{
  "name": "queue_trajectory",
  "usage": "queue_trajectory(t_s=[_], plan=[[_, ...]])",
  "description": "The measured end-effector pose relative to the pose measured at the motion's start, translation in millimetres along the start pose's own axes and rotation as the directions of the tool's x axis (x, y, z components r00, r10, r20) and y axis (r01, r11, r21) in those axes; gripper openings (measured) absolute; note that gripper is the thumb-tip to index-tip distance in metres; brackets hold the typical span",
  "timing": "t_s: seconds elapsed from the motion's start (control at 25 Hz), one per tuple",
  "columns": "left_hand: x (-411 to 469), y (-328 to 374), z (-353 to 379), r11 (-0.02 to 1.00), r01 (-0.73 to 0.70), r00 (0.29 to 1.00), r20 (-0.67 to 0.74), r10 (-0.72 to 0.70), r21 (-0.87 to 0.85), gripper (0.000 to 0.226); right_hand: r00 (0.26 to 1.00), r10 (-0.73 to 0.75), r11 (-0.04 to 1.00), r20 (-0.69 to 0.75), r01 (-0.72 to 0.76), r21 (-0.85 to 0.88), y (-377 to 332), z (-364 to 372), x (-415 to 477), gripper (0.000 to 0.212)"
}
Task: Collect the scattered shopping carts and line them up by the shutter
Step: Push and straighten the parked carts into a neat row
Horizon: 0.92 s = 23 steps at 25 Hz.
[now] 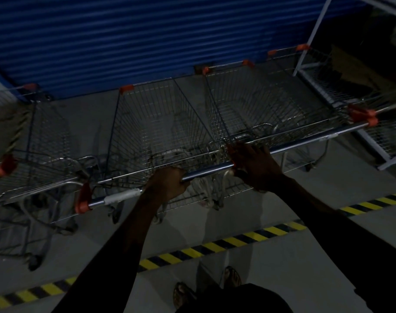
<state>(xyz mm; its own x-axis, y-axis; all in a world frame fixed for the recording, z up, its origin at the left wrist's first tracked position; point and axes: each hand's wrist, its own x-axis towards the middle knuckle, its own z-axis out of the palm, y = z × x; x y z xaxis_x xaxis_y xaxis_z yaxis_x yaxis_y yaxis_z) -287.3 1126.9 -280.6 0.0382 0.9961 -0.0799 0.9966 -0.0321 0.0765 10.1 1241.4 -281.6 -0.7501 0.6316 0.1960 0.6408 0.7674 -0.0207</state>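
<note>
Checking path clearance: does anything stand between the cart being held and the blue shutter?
Nothing visible does. The left hand and right hand hold the handle; the front of the cart is near the shutter, only bare floor shows through the wire. A second cart stands to its left, not ahead.

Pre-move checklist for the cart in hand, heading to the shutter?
1. Left hand grips the handle bar: ok.
2. Right hand grips the bar: cannot tell, too dark.
3. Baskets point at the blue shutter: ok.
4. Clearance from the left cart: cannot tell.
5. Clearance from the white rack: cannot tell.
6. Feet behind the floor stripe: ok.
</note>
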Motion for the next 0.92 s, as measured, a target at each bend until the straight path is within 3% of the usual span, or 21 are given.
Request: queue_trajectory(t_s=[0.2,0.44,0.56,0.76,0.92], plan=[[-3.3,-2.5,-1.0,1.000,-0.002,0.999,-0.040,0.001,-0.023,0.032,0.998,0.068,0.996,-0.013,-0.068,-0.059,-8.5,6.6,-2.4,0.084],[-7.6,2.0,-1.7,1.000,-0.002,0.997,-0.075,0.002,-0.002,0.032,0.991,0.115,0.993,-0.076,-0.114,0.018,-18.5,14.4,-7.7,0.077],[-14.4,3.2,1.5,0.999,0.004,0.993,-0.121,-0.010,-0.054,0.045,0.990,0.099,0.995,-0.103,-0.097,0.027,-20.8,13.2,-9.8,0.081],[-28.1,7.5,4.6,0.990,-0.079,0.960,-0.275,0.044,-0.119,0.064,0.994,0.106,0.993,-0.013,-0.105,0.061,-38.1,15.3,-3.9,0.079],[-55.7,-0.2,4.0,0.986,-0.057,0.928,-0.372,-0.006,-0.159,0.065,0.992,0.098,0.991,-0.082,-0.089,0.103,-66.7,7.5,-2.0,0.078]])
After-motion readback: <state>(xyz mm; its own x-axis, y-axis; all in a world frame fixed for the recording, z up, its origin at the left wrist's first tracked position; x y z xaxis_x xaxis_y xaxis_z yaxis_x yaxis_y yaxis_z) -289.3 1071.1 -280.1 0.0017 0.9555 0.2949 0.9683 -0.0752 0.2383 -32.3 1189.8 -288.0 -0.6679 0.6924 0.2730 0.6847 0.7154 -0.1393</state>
